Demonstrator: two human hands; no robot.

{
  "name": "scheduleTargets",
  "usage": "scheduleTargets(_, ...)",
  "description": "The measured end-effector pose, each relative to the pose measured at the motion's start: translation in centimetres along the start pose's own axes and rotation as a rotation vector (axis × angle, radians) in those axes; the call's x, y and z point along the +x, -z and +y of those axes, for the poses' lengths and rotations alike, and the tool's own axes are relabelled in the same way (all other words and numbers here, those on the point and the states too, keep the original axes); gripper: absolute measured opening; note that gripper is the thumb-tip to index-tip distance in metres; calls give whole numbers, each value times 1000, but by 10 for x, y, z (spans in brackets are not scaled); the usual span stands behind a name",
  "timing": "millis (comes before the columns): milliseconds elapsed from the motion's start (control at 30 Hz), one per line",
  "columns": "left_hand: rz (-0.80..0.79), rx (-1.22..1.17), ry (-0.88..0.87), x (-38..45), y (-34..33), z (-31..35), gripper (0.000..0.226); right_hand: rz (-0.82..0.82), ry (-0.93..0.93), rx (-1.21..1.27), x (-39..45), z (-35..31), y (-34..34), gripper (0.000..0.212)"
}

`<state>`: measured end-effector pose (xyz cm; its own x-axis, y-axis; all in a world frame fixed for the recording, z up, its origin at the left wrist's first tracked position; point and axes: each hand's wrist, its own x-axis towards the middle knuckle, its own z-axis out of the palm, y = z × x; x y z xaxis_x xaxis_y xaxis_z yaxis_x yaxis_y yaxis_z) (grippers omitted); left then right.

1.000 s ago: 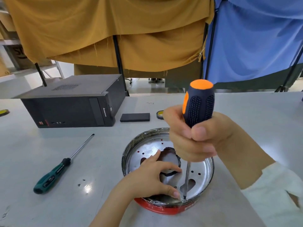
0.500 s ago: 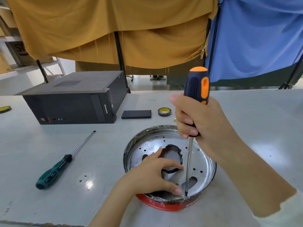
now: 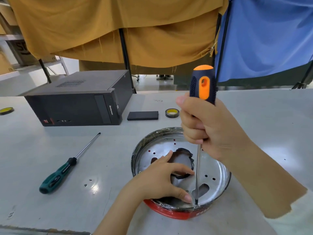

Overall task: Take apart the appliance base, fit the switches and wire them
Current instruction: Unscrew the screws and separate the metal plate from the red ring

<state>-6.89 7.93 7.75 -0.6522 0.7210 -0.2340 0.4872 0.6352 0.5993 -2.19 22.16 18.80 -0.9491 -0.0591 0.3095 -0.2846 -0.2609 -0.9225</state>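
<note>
A round appliance base [image 3: 215, 184], shiny metal inside with a red outer wall, lies on the grey table near the front. Its plate has a large middle hole and several small holes. My right hand [image 3: 208, 129] grips the black-and-orange handle of a screwdriver [image 3: 203, 83] held upright, its tip down at the plate's near rim. My left hand [image 3: 160, 180] rests on the plate, thumb and forefinger spread, the thumb tip right beside the screwdriver tip. What lies under that tip is too small to tell.
A green-handled screwdriver [image 3: 57, 175] lies to the left of the base. Behind stand a black computer case [image 3: 76, 102], a flat black block [image 3: 142, 115] and a tape roll [image 3: 172, 113]. Another tape roll [image 3: 6, 110] sits at the far left edge. Cloth screens hang behind.
My right hand has turned the screwdriver handle and shifted its grip lower on it; the tip stays at the same spot on the rim. The left hand has hardly moved.
</note>
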Motion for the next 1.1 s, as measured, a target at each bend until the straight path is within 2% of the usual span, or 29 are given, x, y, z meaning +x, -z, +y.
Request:
scheduleTargets(100, 3, 5, -9, 1, 0, 0, 67, 341, 126, -64, -10, 3, -5, 40)
scheduleTargets(133, 5, -5, -13, 1, -1, 0, 67, 405, 148, -81, -13, 4, -6, 40)
scheduleTargets(200, 8, -26, -18, 1, -1, 0, 66, 412, 156, -130, -14, 4, -7, 40)
scheduleTargets(267, 2, -36, -24, 1, -1, 1, 66, 225, 119, -182, -10, 0, -2, 37)
scheduleTargets(333, -1, -44, -34, 1, -1, 0, 66, -121, 34, -140, -2, -3, 8, 30)
scheduleTargets(433, 5, -37, -49, 0, 0, 0, 66, -616, -150, 167, 13, -6, 18, 19)
scheduleTargets(467, 8, -34, -55, 0, 0, 0, 66, -712, -214, 273, 17, -7, 19, 22)
scheduleTargets(533, 16, -31, -58, 0, 0, 0, 66, -778, -284, 346, 23, -5, 17, 21)
scheduleTargets(633, 17, -39, -53, 0, 0, 0, 66, -603, -280, 242, 23, -1, 15, 29)
scheduleTargets(1000, 19, 7, -50, 2, -3, -4, 66, 329, 112, -45, -7, 3, 1, 45)
scheduleTargets(1100, 21, 19, -44, 1, -4, -4, 66, 458, 165, -75, -11, 5, -3, 51)
